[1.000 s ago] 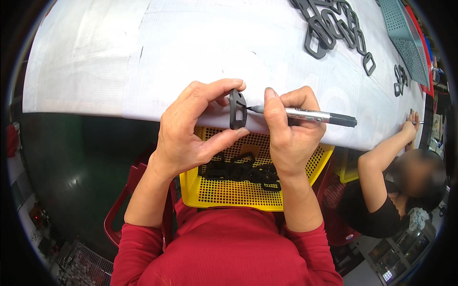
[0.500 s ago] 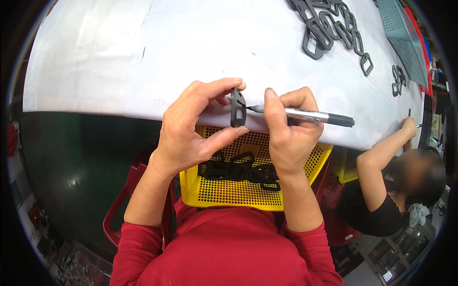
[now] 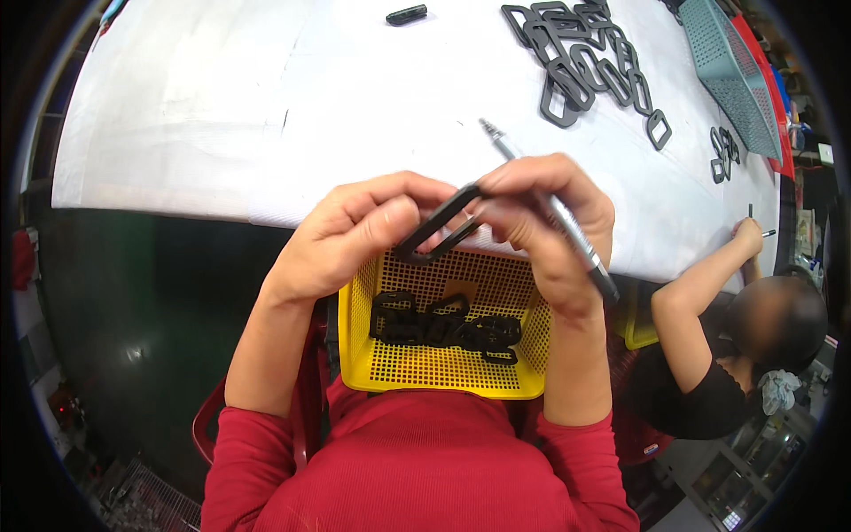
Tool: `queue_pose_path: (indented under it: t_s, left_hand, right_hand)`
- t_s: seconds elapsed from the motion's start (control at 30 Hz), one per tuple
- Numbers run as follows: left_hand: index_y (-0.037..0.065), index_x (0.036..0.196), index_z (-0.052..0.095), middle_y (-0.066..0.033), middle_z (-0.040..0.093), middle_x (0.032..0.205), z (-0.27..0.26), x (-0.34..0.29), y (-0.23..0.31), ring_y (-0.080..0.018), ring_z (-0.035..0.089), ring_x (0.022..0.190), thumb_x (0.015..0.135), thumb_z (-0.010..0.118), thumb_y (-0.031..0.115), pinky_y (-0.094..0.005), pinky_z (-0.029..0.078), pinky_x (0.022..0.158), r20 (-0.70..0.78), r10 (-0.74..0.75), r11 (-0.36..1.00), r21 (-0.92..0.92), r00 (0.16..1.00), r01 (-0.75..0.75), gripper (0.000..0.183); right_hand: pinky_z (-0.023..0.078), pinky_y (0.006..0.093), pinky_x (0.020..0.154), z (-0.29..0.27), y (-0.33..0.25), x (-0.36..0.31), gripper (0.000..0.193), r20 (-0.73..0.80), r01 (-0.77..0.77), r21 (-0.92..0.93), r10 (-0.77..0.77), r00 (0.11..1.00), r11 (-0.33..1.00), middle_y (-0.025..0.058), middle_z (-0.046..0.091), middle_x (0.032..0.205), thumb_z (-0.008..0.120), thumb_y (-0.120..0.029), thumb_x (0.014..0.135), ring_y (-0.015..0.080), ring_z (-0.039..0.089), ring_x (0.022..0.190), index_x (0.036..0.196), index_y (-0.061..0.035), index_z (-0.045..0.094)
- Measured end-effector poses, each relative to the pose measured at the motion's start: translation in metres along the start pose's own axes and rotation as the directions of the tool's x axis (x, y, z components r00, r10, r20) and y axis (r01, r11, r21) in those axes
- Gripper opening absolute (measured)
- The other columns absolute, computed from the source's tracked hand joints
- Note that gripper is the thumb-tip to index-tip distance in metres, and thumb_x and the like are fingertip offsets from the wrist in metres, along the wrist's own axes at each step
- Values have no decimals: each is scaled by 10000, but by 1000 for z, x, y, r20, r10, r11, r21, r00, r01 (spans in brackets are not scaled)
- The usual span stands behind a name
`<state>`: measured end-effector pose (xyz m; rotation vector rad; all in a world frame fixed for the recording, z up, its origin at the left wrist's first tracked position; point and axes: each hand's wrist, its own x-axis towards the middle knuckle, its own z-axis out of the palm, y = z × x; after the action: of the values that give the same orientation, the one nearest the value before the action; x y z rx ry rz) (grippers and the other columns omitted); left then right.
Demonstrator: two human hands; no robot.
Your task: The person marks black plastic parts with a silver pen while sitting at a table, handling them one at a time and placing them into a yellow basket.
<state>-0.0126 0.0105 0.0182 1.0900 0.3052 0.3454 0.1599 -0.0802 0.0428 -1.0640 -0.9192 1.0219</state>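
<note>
Between both hands, above the table's near edge, is a black rectangular ring-shaped piece [image 3: 436,222], turned at a slant. My left hand [image 3: 341,235] pinches its lower left end between thumb and fingers. My right hand [image 3: 567,204] grips the upper right end with thumb and fingertips, its fingers slightly blurred. That same hand also keeps a silver and black marker pen [image 3: 574,235] tucked along it, tip pointing up and away over the table. Below the hands, a yellow perforated basket [image 3: 443,388] holds several similar black pieces [image 3: 443,328].
A white-covered table [image 3: 195,115] spans the front. A pile of black ring pieces [image 3: 585,66] lies far right, a smaller group [image 3: 722,155] beyond, beside a grey-blue basket [image 3: 722,71]. A black cap-like object [image 3: 407,15] lies at the back. At right, another person's arm [image 3: 700,275] rests on the table.
The pen has swung from pointing at the piece to pointing up and away. My right hand has taken hold of the piece too, which is now tilted. The view has shifted slightly.
</note>
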Motion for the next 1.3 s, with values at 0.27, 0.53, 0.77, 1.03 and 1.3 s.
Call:
queue_pose_path:
  t_s: [0.27,0.53,0.77,1.03,1.3]
  left_hand:
    - [20,1288,374,-138,464,1276,25,17,-20,-265,452,1183,650,715,-36,-381,364,982,13,642,615,588,767,-525,725]
    - [-17,1185,441,-157,556,1115,20,4,-21,-226,538,1079,674,721,-2,-327,450,914,-160,582,707,585,798,-399,583]
    - [10,1180,460,-123,579,1087,14,-3,-32,-208,573,1026,677,728,40,-315,479,872,-219,440,736,644,871,-210,571]
    - [11,1173,475,-114,578,1093,14,-3,-32,-210,583,1010,671,738,69,-307,481,866,-260,410,779,599,874,-187,569]
    - [14,1162,489,-113,578,1092,12,-3,-35,-204,588,997,668,741,83,-305,491,850,-247,433,757,621,867,-201,559]
  right_hand:
    - [373,150,437,0,14,-4,244,-120,-270,584,411,904,766,95,628,780,632,-52,804,57,497,540,1028,-33,537]
    - [275,144,468,-1,18,-11,268,-437,-206,-282,66,897,937,-40,535,659,587,-230,865,11,390,535,1040,-31,626]
    - [290,150,420,6,22,-13,183,-458,-196,-209,81,885,958,-44,505,574,662,-104,792,-9,398,482,708,-43,511]
    - [284,159,389,17,37,-9,232,-407,-91,-338,-58,911,937,-45,473,506,657,-55,768,-12,398,448,640,-51,463]
    - [288,163,382,17,37,-8,230,-394,-95,-394,-75,916,914,-43,468,498,651,-41,764,-11,401,442,634,-50,461]
